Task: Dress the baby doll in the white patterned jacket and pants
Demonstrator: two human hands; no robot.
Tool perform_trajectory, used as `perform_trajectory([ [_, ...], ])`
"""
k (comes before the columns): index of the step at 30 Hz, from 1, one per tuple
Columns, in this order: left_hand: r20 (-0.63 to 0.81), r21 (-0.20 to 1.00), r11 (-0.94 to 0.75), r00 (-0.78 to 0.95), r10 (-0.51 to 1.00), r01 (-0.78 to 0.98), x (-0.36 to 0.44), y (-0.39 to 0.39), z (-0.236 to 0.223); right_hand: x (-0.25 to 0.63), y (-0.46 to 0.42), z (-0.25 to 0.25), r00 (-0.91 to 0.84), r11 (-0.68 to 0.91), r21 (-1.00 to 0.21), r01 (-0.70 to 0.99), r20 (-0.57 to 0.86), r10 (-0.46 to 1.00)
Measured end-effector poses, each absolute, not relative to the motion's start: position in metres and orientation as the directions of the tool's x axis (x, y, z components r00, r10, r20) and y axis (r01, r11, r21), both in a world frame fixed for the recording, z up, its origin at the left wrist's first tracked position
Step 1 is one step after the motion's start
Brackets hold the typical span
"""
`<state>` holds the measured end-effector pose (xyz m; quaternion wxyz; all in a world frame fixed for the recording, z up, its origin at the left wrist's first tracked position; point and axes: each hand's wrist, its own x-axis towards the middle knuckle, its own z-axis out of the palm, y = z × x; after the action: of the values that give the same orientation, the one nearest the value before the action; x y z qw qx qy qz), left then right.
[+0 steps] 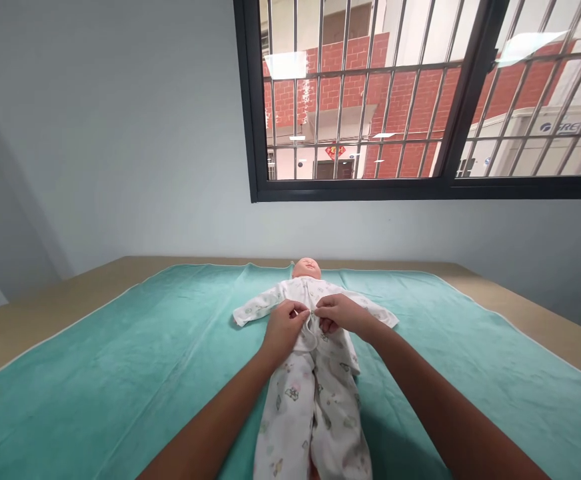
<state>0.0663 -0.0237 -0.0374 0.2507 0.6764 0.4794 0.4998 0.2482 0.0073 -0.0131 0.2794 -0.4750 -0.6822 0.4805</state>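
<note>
A baby doll (307, 268) lies on its back on a teal blanket (160, 347), head toward the wall. It wears a white printed baby jacket (298, 289) with both sleeves spread out, and matching trousers (290, 407). Over the chest, my left hand (288, 327) pinches one front edge of the jacket. Opposite it, my right hand (338, 313) pinches the other front edge, the fingertips of both hands almost meeting. Below them the jacket front gapes a little. Whatever fastening lies between the fingertips is too small to make out.
The blanket covers most of a wooden table (470, 283). A pale wall (170, 167) stands right behind the table's far edge. Above it, at the right, is a black-framed window (350, 192) with metal bars outside.
</note>
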Motion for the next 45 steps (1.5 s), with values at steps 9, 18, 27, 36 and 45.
perform_trajectory([
  [9, 0.255, 0.961, -0.262, 0.086, 0.963, 0.088, 0.073, -0.030, -0.031, 0.258, 0.003, -0.022, -0.523, 0.022, -1.000, 0.021, 0.008, 0.852],
  [18, 0.171, 0.985, -0.173, 0.097, 0.981, 0.021, 0.073, -0.031, -0.030, 0.257, 0.005, -0.024, -0.515, 0.016, -0.998, 0.053, -0.014, 0.857],
  [27, 0.159, 0.987, -0.159, 0.084, 0.984, -0.013, 0.074, -0.029, -0.033, 0.257, 0.001, -0.018, -0.542, 0.043, -0.992, 0.115, -0.027, 0.840],
  [36, 0.153, 0.984, -0.159, 0.069, 0.986, 0.082, 0.075, -0.029, -0.033, 0.254, -0.001, -0.014, -0.501, 0.001, -0.982, 0.188, -0.095, 0.860],
  [45, 0.171, 0.975, -0.174, 0.031, 0.985, 0.136, 0.077, -0.029, -0.031, 0.253, -0.002, -0.014, -0.491, 0.017, -0.970, 0.241, -0.107, 0.864],
])
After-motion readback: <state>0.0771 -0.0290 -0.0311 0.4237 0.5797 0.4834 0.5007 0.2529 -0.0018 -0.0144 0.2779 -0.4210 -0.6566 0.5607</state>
